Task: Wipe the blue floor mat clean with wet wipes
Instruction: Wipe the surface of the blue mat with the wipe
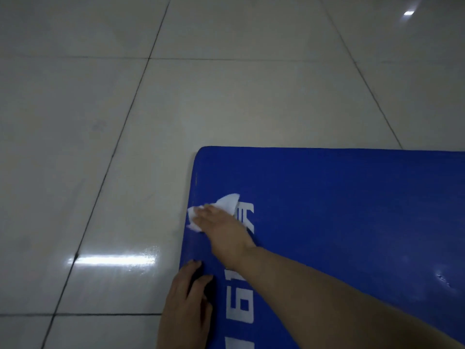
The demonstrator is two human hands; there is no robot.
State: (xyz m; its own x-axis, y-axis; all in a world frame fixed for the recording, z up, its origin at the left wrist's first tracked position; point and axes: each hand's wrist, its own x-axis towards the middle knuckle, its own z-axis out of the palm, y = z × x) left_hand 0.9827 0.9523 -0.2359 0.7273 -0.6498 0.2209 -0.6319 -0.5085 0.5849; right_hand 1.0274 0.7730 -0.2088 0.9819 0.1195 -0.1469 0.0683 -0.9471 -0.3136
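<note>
In the head view, the blue floor mat (339, 222) lies flat on the pale tiled floor (100, 147), filling the lower right of the picture, with its rounded far-left corner in sight. The right hand (221, 230) reaches across and presses a crumpled white wet wipe (230, 203) onto the mat close to its left edge, just beside the white printed lettering (240, 307). Its fingers lie fairly straight and flat over the wipe, pressing rather than clutching. The left hand (187, 306) rests at the mat's near-left edge, fingers spread and laid flat, partly on the mat and partly over the floor, apparently holding the mat from sliding.

To wipe this strip well, the right hand would best keep its palm low and its pressure even, working in overlapping strokes along the edge and off it, so that dirt is carried away and not smeared back over the print. The left hand should keep weight on the mat while the wipe drags.

The mat looks smooth and slightly matte, thin, with a clean straight border; a small scuff or dent (444, 279) shows toward the right. The wipe is soft, bunched and folded to a point. The tiles are glossy, with dark grout lines and bright reflections of lamps.
</note>
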